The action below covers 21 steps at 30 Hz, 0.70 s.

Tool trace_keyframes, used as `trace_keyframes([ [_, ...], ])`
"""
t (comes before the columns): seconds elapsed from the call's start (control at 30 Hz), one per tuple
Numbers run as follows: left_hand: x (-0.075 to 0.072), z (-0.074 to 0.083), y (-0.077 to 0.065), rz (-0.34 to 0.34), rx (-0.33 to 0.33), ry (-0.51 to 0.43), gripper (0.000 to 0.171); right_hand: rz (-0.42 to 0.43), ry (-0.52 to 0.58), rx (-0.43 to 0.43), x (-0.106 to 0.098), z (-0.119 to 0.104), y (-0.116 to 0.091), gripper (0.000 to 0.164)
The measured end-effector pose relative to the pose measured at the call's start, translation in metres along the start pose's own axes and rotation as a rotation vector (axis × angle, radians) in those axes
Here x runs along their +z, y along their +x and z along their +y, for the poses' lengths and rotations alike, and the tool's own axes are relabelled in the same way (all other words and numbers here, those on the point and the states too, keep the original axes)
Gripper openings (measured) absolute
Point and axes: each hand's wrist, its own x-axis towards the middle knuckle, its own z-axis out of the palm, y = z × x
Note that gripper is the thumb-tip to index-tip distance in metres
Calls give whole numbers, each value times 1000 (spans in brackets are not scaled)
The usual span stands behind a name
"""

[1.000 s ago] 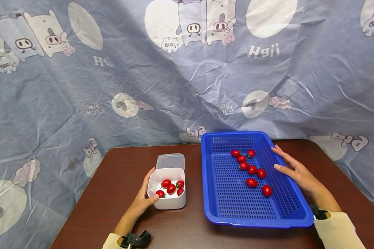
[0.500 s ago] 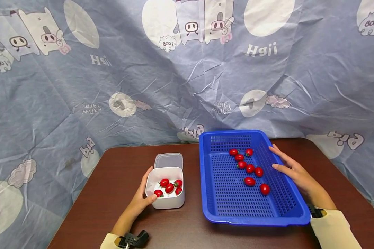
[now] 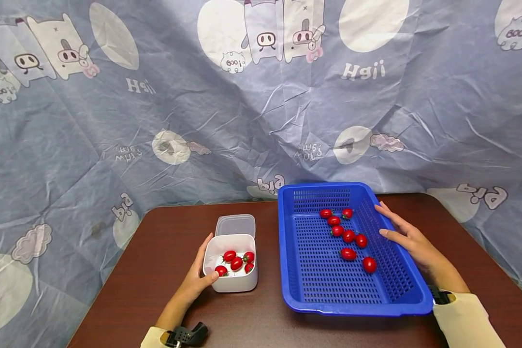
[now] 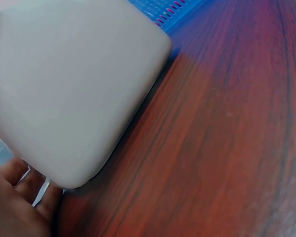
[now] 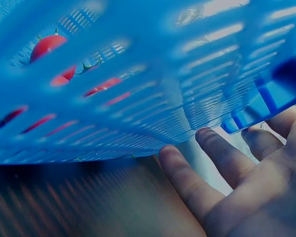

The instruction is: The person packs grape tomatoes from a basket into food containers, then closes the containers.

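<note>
Left hand (image 3: 196,274): clamped on the white box (image 3: 238,285), left of the blue basket (image 3: 356,308). Right hand (image 3: 415,244): fingers apart, resting on the basket's right rim. Red tomatoes (image 3: 348,236): inside the basket; others in the box. Step, apparently: steadying both containers. Next move likely requires freeing the right hand.

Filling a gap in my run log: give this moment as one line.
left hand: holds white box; right hand: touches right side of blue basket; red tomatoes: in box and basket; translucent lid: off, behind box
</note>
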Motion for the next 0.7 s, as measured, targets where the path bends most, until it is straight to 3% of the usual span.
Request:
trace_keyframes([
  [0.37,3,7,-2,50,-97,-75,85,-14,42,-1,0,1,0,60],
  [0.7,1,7,-1,39,-64,-71,81,-9,39,5,-1,0,1,60],
])
